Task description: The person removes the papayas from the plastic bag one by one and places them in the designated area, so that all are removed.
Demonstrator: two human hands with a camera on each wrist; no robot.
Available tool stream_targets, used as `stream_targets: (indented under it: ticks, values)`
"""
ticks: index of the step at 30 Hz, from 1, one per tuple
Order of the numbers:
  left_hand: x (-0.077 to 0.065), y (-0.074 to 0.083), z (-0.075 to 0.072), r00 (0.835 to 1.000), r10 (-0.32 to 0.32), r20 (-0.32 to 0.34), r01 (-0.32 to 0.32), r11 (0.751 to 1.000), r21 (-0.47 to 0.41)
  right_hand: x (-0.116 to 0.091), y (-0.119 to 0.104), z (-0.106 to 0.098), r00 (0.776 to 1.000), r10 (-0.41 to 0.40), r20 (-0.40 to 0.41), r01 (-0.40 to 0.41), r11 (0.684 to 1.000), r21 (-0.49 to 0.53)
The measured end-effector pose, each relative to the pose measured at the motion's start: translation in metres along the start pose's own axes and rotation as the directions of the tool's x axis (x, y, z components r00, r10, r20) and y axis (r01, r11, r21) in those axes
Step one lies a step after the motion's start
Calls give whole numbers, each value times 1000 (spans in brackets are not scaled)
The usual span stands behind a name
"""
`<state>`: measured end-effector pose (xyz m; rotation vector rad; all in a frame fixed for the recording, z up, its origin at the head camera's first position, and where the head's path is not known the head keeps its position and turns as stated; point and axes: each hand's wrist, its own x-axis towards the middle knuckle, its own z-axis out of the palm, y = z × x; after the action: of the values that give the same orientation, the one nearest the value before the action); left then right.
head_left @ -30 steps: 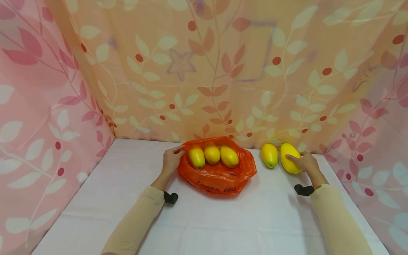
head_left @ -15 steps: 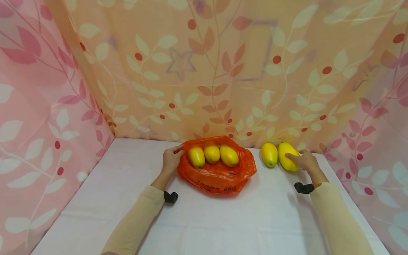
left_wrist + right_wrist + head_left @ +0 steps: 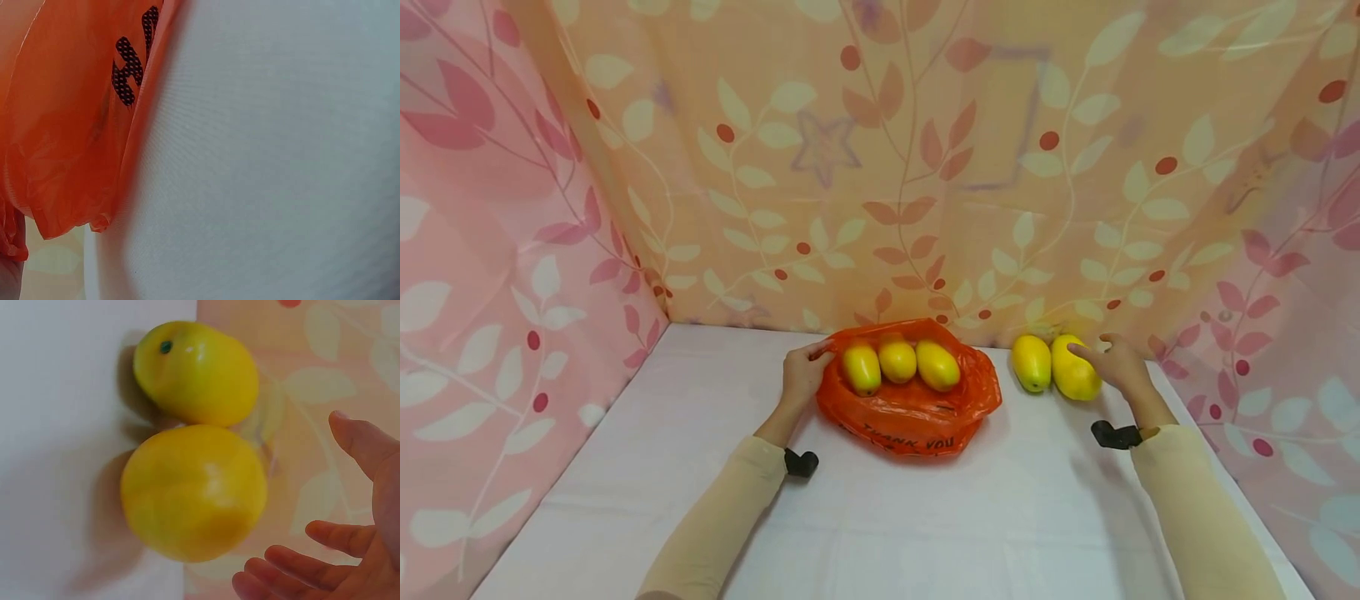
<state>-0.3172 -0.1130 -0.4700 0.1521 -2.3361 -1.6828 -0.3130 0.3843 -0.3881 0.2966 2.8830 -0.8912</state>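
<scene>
My left hand [image 3: 803,373] pinches the left rim of an orange plastic bag [image 3: 898,425] lettered "THANK YOU". Inside the bag's wide mouth lie three yellow mangoes [image 3: 898,360] side by side. In the left wrist view the bag [image 3: 69,125] fills the upper left, and only a sliver of the hand [image 3: 9,280] shows. Right of the bag, two more mangoes stand together: a left one [image 3: 1032,364] and a right one [image 3: 1077,375]. Fingers spread, my right hand [image 3: 1117,367] is beside the right mango. The right wrist view shows the hand [image 3: 350,550] apart from that mango [image 3: 195,494].
A white-covered table [image 3: 880,525] lies under everything. Behind it hangs an orange leaf-patterned cloth [image 3: 760,208], close to the bag and mangoes. Pink patterned cloths rise at the left [image 3: 482,292] and right [image 3: 1292,358].
The right mango has shifted left to stand against the other one. My right hand has let go of it and its fingers have spread. My left hand and the bag have stayed put.
</scene>
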Motion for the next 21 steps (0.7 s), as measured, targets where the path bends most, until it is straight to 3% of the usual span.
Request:
stream_targets:
  ticks: [15,21]
  values:
    - [0,0,-1,999,42,-15,-43,998,-45,-21,-59,-11,988,-133,-82,134,991,1]
    - [0,0,-2,999,45,-19,-46,997,-60,-31,-87,-11,968,-223,-113,228,973,40]
